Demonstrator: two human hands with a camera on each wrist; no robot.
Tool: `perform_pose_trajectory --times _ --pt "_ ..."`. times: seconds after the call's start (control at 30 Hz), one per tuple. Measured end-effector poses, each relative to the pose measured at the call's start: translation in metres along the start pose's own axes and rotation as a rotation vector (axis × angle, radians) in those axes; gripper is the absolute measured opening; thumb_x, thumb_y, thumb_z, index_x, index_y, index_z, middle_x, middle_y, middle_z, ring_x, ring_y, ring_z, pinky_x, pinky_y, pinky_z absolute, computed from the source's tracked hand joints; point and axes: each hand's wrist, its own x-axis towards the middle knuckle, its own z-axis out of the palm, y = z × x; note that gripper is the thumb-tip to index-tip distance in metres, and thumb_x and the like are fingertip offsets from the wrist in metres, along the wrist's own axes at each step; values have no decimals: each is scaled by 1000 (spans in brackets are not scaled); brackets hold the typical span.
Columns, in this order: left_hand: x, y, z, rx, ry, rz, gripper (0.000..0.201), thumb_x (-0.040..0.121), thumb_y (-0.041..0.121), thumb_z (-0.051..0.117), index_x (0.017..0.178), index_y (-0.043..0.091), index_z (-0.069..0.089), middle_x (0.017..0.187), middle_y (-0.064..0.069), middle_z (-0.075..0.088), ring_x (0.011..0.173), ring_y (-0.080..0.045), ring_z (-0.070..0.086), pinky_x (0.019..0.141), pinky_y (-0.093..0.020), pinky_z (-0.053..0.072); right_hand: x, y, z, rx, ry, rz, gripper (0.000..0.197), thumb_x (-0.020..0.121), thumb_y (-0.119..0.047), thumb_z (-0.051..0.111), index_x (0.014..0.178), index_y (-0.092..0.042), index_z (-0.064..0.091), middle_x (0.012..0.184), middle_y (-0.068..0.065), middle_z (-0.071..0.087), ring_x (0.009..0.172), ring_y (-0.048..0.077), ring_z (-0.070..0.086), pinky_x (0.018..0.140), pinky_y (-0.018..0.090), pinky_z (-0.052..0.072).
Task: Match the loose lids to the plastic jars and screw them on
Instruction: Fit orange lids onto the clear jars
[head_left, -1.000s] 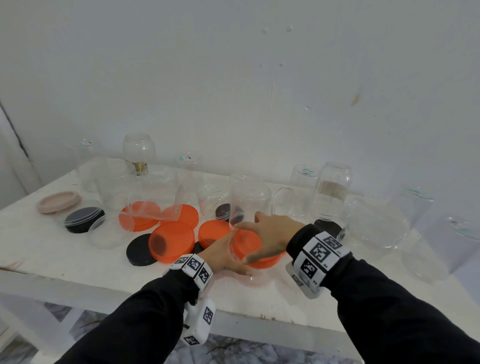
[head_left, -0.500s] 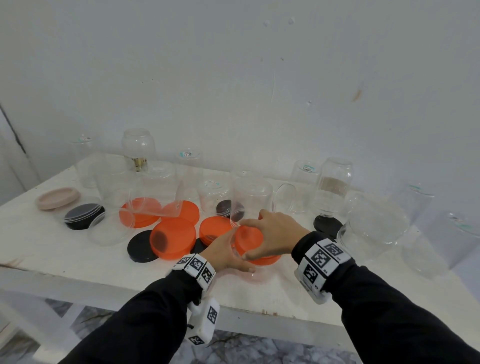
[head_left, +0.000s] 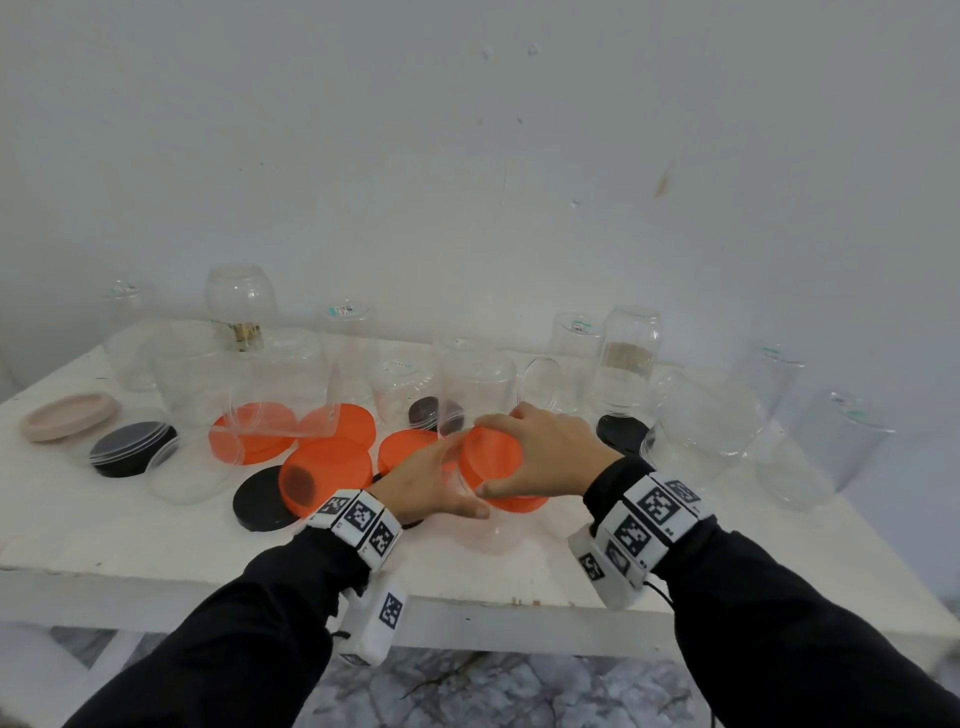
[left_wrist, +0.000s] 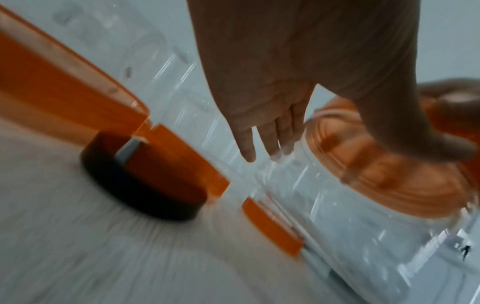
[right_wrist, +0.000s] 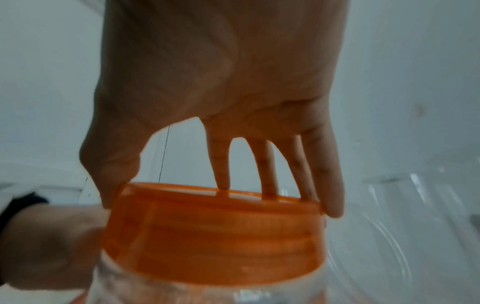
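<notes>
While a clear jar (right_wrist: 182, 292) is being gripped by the left hand (head_left: 431, 480), its orange lid (right_wrist: 213, 232) is being clasped around the rim by the right hand (head_left: 545, 457).

White table (head_left: 78, 540) against white wall (head_left: 467, 156), marbled floor (head_left: 519, 691).

No legible text appears. Small teal-and-white stickers (head_left: 343, 310) sit on several upturned clear jars (head_left: 576, 353); their print is too small to read. The wristbands (head_left: 655, 506) carry black-and-white square markers only.
</notes>
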Motion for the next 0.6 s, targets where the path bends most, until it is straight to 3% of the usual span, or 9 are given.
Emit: perform_pose_trajectory --times 0.07,0.17,0.23,0.3,0.4,0.5,0.6 --pt "-2 9 -13 -66 75 37 86 56 42 80 132 24 44 129 10 54 119 -2 50 98 -22 41 -10 7 -17 39 53 27 74 71 -67 60 136 -45 33 126 -4 47 113 21 51 85 31 36" --pt "-1 25 -37 -143 314 98 37 77 14 74 109 20 58 104 6 66 96 0 61 79 -14 47 -22 24 -45 143 157 86 71 70 -63 63 133 -48 35 126 -6 46 115 19 48 87 32 38" --pt "5 31 -53 -51 465 140 21 83 13 67 102 19 61 97 6 68 86 5 61 72 -8 45 -23 36 -61 205 242 115 71 71 -60 65 134 -47 34 129 -6 44 117 19 46 84 31 36" --pt "15 31 -67 24 574 150 16 86 13 64 102 17 62 97 4 67 87 1 60 70 -8 44 -18 47 -75 217 320 133 78 70 -55 69 137 -44 31 133 -5 39 118 21 46 84 31 36" --pt "34 19 -77 134 683 133 19 87 14 62 105 14 61 105 1 64 95 -9 56 78 -19 42 -1 59 -88 227 412 147 89 69 -48 74 142 -37 24 141 -1 28 121 25 43 90 39 43" --pt "54 2 -80 237 724 89 26 87 15 62 112 10 59 116 -3 58 109 -18 50 93 -28 36 24 70 -91 258 457 157 93 68 -43 77 143 -34 23 142 0 24 125 29 39 94 48 44" --pt "73 -13 -81 307 726 34 29 86 17 64 113 9 59 121 -6 57 118 -23 45 100 -30 30 56 80 -93 253 454 157 93 67 -40 79 143 -32 24 142 1 24 125 30 37 94 47 44"
